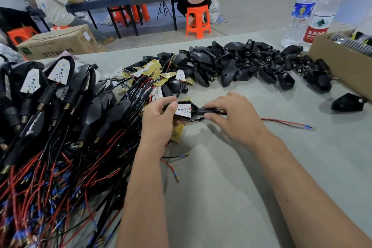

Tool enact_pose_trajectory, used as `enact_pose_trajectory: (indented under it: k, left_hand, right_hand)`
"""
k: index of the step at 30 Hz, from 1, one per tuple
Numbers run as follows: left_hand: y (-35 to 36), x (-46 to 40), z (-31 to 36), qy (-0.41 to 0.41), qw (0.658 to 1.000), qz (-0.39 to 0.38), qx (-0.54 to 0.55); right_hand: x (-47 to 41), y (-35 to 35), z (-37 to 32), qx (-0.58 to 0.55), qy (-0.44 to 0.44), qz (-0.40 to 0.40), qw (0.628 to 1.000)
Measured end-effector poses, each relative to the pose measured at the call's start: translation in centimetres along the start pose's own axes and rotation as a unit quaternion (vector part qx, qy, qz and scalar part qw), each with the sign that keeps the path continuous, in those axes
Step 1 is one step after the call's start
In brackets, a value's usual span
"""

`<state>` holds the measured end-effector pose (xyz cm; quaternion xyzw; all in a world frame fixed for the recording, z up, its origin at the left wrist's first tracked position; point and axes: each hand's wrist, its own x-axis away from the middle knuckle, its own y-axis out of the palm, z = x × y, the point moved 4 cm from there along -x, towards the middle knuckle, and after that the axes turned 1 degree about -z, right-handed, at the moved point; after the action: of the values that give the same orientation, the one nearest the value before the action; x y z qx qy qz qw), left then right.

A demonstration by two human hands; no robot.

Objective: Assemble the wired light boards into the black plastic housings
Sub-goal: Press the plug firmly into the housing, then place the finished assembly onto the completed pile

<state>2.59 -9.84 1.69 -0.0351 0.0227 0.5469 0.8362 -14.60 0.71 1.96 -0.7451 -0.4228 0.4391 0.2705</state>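
Observation:
My left hand (159,121) grips a black plastic housing (194,107) with a white light board (183,110) seated in its open face. My right hand (233,119) pinches the housing's narrow stem (209,111), where the wires leave. Its red and black wires (287,124) trail right across the table. A pile of empty black housings (251,64) lies at the back. Loose wired boards (149,74) lie in a heap behind my left hand. Finished units (60,78) with red and black leads are stacked at the left.
A cardboard box (342,66) stands at the right edge, one lone housing (347,102) before it. Two water bottles (314,10) stand at the back right. The table's grey mat (231,187) spreads between my forearms. People sit on orange stools (198,20) at a far table.

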Motion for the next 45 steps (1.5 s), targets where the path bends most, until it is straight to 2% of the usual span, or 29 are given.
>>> enact_pose_trajectory:
  k: [3,7,9,13,15,17,20,23,25,28,30,32,33,36,39,42,45]
  left_hand:
    - [0.4,0.1,0.2,-0.009,0.997,0.041,0.067]
    - [4.0,0.7,0.6,-0.047,0.988,-0.014,0.145]
    - [6.1,1.5,0.6,-0.070,0.988,-0.065,0.122]
    - [7.3,2.8,0.3,-0.120,0.974,-0.180,0.065]
    - [6.1,3.0,0.5,-0.138,0.969,-0.204,0.035]
    - [3.9,2.9,1.2,-0.125,0.973,-0.193,-0.022]
    - [-1.1,2.4,2.6,-0.085,0.975,-0.149,-0.142]
    - [-7.8,2.4,4.6,-0.053,0.957,-0.072,-0.277]
    - [-12.3,3.0,6.0,-0.049,0.949,-0.006,-0.311]
    - [-18.0,4.3,7.8,-0.034,0.943,0.121,-0.307]
    - [-21.1,5.1,8.7,-0.003,0.910,0.252,-0.329]
    - [-23.1,5.9,9.2,0.018,0.848,0.372,-0.377]
    - [-23.7,6.3,9.1,0.020,0.828,0.409,-0.383]
    - [-24.8,6.6,7.8,0.001,0.813,0.450,-0.369]
    - [-25.4,6.7,6.8,-0.013,0.804,0.477,-0.355]
    - [-25.3,6.7,6.6,0.013,0.794,0.506,-0.337]
    - [-25.3,6.2,6.6,0.008,0.799,0.505,-0.325]
  right_hand:
    - [-0.3,-0.2,-0.5,-0.036,0.021,0.004,0.999]
    - [-0.8,-1.0,-0.2,-0.132,0.112,0.050,0.984]
    - [-0.7,-1.3,0.5,-0.207,0.167,0.074,0.961]
    - [-0.7,-1.0,1.0,-0.379,0.254,0.096,0.885]
    - [-1.2,-0.6,0.5,-0.420,0.270,0.095,0.861]
    - [-2.4,0.0,-0.6,-0.426,0.282,0.091,0.855]
    - [-4.9,1.6,-4.0,-0.418,0.280,0.070,0.861]
    - [-7.6,4.4,-9.9,-0.377,0.243,0.030,0.893]
    - [-9.1,6.0,-14.9,-0.332,0.182,0.041,0.925]
    - [-10.8,7.0,-22.6,-0.312,0.053,0.104,0.943]
    - [-12.2,8.1,-26.9,-0.272,-0.036,0.093,0.957]
    - [-13.6,10.0,-30.0,-0.150,-0.085,0.040,0.984]
    - [-14.0,11.1,-30.9,-0.081,-0.093,0.011,0.992]
    - [-14.5,13.1,-32.6,0.040,-0.107,-0.032,0.993]
    - [-14.4,14.5,-34.3,0.119,-0.161,-0.021,0.979]
    - [-14.1,15.7,-34.4,0.131,-0.170,-0.036,0.976]
    - [-14.5,16.1,-34.2,0.124,-0.171,-0.081,0.974]
